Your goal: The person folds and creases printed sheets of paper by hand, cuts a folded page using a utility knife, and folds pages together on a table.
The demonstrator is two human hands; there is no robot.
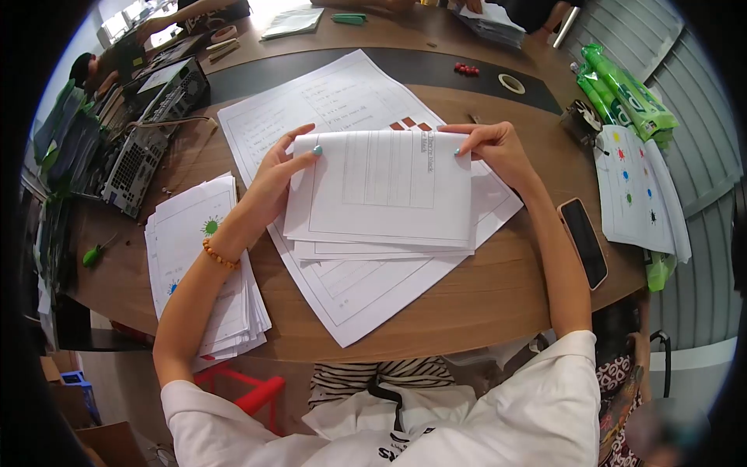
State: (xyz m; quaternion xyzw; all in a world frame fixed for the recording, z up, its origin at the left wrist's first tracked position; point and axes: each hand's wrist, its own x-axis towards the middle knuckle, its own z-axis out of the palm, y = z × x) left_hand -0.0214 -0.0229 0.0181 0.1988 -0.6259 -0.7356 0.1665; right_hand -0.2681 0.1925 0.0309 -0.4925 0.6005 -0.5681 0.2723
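Between my two hands is a folded stack of printed paper sheets [389, 183], its fold along the top edge and a ruled table printed on the face. My left hand [286, 167] pinches the upper left corner, thumb on the front. At the upper right corner my right hand [490, 152] grips the same sheets, thumb in front and fingers behind. Underneath lies a large printed sheet [342, 311], turned at an angle on the wooden table [436, 319]. Part of a brown block print shows behind the top edge of the held sheets.
To the left are a paper pile [191, 202] with coloured splats and a metal computer case [156, 132]. A phone [583, 243], splat-printed sheets [634, 187] and green packs [626, 97] sit right. A tape roll [511, 83] lies behind. Other people are at the far side.
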